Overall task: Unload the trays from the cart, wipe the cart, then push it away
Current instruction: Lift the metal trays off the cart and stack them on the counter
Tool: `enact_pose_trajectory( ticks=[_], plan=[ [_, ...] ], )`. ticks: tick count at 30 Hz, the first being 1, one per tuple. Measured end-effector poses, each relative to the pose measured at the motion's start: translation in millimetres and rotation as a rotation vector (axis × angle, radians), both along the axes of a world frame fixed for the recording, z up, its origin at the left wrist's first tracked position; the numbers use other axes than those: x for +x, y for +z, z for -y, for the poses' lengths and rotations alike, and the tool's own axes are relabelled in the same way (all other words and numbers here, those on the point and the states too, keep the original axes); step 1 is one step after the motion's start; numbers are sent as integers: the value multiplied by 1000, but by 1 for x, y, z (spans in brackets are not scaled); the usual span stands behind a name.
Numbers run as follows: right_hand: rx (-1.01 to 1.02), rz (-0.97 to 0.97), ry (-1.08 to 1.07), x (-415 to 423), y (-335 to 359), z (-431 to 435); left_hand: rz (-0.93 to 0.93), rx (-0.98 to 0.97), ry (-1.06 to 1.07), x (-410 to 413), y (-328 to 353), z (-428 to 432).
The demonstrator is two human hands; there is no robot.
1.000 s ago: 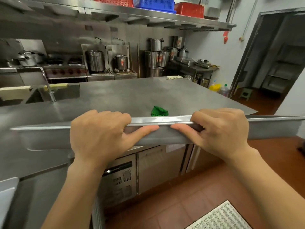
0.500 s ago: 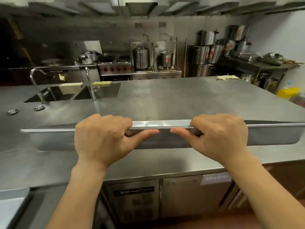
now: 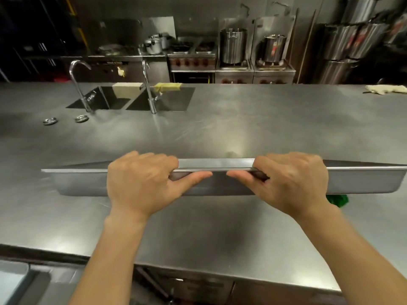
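Observation:
A long shallow steel tray point(image 3: 83, 183) hangs level just above the steel counter point(image 3: 220, 133), its near rim toward me. My left hand point(image 3: 141, 183) grips that rim left of centre, fingers over the top and thumb underneath. My right hand point(image 3: 293, 181) grips the rim right of centre the same way. A green cloth point(image 3: 338, 200) peeks out on the counter under the tray's right end, mostly hidden. A corner of the cart point(image 3: 13, 280) shows at the bottom left.
A double sink point(image 3: 132, 100) with two taps is set in the counter's far left, with two round plugs point(image 3: 63, 119) beside it. A pale rag point(image 3: 385, 89) lies at the far right. Stoves and tall pots line the back wall.
Both hands have carried the tray forward over the counter, and I have stepped closer and turned left. The green cloth, earlier beyond the tray, now lies under its right end.

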State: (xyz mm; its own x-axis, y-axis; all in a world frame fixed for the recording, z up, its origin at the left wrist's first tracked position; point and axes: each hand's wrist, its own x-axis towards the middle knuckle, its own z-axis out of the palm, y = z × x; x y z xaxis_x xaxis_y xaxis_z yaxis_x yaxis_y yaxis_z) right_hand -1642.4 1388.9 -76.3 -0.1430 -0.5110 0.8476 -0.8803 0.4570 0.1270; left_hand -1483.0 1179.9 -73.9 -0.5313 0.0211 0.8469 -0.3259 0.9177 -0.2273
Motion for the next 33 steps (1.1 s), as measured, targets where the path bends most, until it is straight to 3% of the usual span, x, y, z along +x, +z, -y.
enact_pose_trajectory(
  ticks=[9,23,33],
  plan=[
    [0,50,-24,-84,-49,102,30,62,-11,-91,-50,104],
    [88,101,10,-168,-125,171,99,178,-36,-172,-131,169],
    [212,291,-9,-182,-216,180,345,555,23,-196,-209,178]
  ],
)
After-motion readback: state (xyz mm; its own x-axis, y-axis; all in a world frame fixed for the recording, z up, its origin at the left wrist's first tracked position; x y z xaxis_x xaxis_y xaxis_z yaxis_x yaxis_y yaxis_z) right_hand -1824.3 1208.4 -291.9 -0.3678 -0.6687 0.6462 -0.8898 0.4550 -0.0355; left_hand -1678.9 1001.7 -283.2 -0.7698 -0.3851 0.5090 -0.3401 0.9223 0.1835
